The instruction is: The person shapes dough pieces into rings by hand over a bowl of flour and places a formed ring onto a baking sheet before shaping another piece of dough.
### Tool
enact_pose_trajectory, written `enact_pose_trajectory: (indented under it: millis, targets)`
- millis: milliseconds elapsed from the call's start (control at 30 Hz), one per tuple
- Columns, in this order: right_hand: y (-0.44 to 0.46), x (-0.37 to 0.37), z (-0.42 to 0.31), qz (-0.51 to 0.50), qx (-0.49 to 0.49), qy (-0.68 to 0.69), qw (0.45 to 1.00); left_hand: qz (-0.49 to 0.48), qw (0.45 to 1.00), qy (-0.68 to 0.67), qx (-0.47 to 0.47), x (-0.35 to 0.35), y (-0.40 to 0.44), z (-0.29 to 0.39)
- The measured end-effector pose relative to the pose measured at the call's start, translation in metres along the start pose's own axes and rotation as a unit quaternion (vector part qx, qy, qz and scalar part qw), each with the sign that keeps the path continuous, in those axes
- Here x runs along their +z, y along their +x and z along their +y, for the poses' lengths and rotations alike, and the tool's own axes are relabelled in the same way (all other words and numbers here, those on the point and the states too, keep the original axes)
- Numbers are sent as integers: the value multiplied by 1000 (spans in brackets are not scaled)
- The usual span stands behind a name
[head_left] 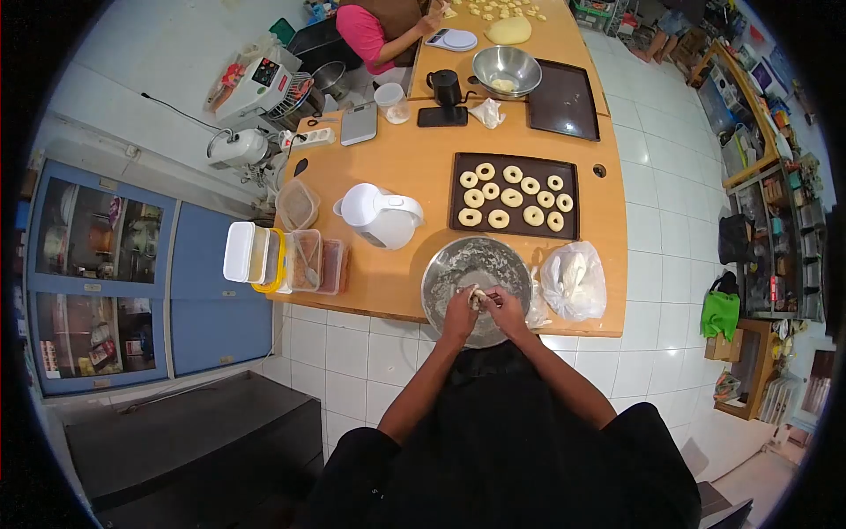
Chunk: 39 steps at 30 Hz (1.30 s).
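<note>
Over a large metal bowl point(434, 280) smeared with flour or dough, my left hand point(460, 315) and my right hand point(505, 312) come together. Between their fingertips is a small lump of dough point(477, 298), which both hands pinch; its exact shape is partly hidden by the fingers. Just beyond the bowl, a dark baking tray point(520, 231) carries several pale dough rings point(511, 198). Right of the bowl, close to my right hand, a clear plastic bag point(593, 298) contains something white.
On the left stand a white electric kettle point(381, 214) and several plastic containers point(304, 260). Farther back are a scale point(359, 124), black pot point(446, 86), phone point(442, 116), second metal bowl point(514, 62) and dark tray point(564, 101). Another person's pink sleeve point(361, 37) shows at the far table.
</note>
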State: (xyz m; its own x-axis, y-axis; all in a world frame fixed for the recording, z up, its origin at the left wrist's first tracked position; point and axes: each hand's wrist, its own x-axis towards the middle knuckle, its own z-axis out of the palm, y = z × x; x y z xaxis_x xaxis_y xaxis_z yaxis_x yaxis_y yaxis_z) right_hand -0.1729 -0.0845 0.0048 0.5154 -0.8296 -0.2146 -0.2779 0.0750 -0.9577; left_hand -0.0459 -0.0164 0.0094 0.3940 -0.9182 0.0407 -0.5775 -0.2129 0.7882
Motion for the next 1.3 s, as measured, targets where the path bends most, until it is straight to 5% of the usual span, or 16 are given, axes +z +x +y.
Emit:
enact_pose_trajectory:
  millis: [100, 200, 300, 400, 500, 600, 700, 900, 1000, 1200, 1300]
  targets:
    - [-3, -3, -2, -8, -14, -18, 1000, -27, 988, -102, -111, 8, -1, -6]
    - [-5, -6, -4, -15, -23, -40, 999, -104, 894, -339, -274, 3, -4, -5]
    - [-6, -3, -4, -31, -7, -29, 999, -114, 935, -221, -252, -2, -3, -4]
    - [-5, -3, -1, -16, 5, -42, 999, -58, 998, -25, -22, 3, -4, -13]
    - [-5, -2, -4, -15, -11, -29, 999, -5, 999, 41, 36, 5, -3, -10]
    - [-6, -3, -4, -24, -37, 12, 999, -42, 945, -223, -235, 15, -8, -20]
    - [-10, -1, 1, -31, -41, -5, 999, -77, 937, -222, -260, 15, -10, -28]
    - [-9, -3, -15, 3, -38, -25, 999, -33, 998, -33, -42, 1, -7, -4]
    - [-10, -2, -21, 5, -38, -17, 999, -14, 998, -28, -58, -2, -4, 7]
    - [-16, -2, -23, 21, -68, -39, 997, -40, 946, -245, -207, 9, -13, -10]
    - [-16, -1, -25, 34, -70, -51, 996, -9, 985, -129, -118, 2, -11, 6]
